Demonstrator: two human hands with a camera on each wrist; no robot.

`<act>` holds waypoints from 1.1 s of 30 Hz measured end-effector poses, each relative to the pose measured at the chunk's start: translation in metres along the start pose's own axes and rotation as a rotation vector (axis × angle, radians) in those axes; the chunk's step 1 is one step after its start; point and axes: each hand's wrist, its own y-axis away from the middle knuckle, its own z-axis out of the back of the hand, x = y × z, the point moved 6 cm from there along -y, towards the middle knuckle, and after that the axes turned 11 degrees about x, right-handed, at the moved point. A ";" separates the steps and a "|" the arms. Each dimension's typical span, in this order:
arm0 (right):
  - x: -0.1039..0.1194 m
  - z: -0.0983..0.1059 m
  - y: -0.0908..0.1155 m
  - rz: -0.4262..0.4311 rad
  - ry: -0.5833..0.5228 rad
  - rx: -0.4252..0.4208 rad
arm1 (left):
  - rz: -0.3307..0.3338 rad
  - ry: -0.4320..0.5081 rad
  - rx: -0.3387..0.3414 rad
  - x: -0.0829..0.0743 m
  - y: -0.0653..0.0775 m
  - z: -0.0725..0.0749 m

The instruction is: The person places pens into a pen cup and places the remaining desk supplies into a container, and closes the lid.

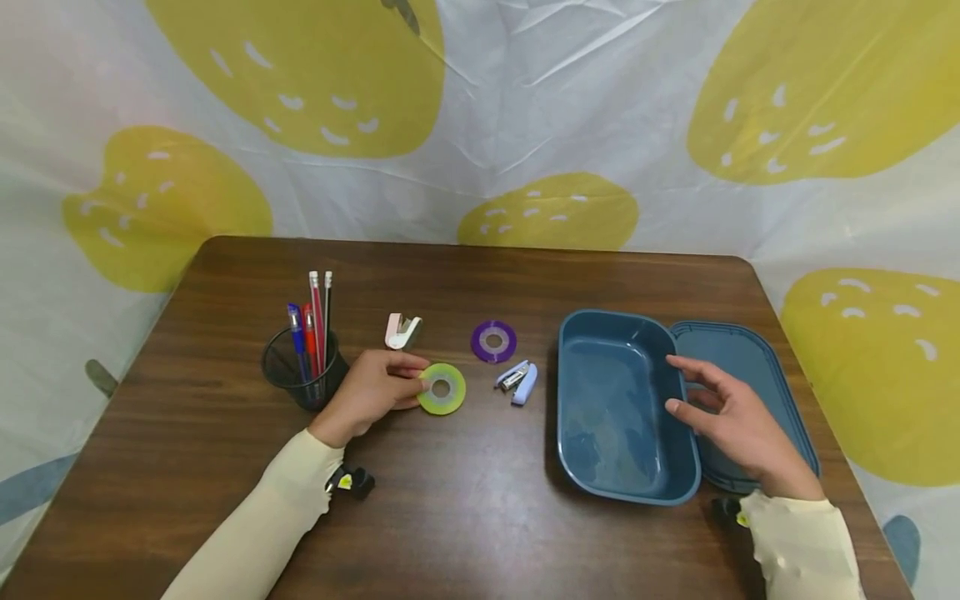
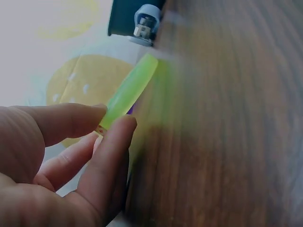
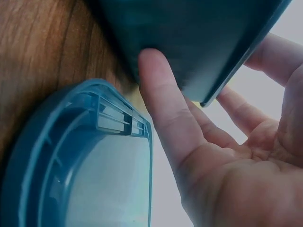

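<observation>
Cloth (image 1: 540,100) hangs behind the brown wood-grain table (image 1: 480,525)

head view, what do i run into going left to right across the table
Mesh pen cup → small white-and-pink gadget → green tape roll → purple tape roll → small pale-blue gadget → open blue box → blue lid.
</observation>
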 end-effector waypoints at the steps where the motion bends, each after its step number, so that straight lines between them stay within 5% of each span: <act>1: 0.000 0.000 0.000 0.000 -0.005 0.005 | 0.002 0.029 0.015 0.000 0.000 -0.001; 12: -0.001 0.001 0.002 0.011 -0.025 0.009 | 0.023 0.214 0.092 -0.003 0.000 -0.012; 33: -0.002 0.001 -0.001 0.008 -0.027 0.007 | -0.041 0.201 0.250 -0.048 -0.005 -0.060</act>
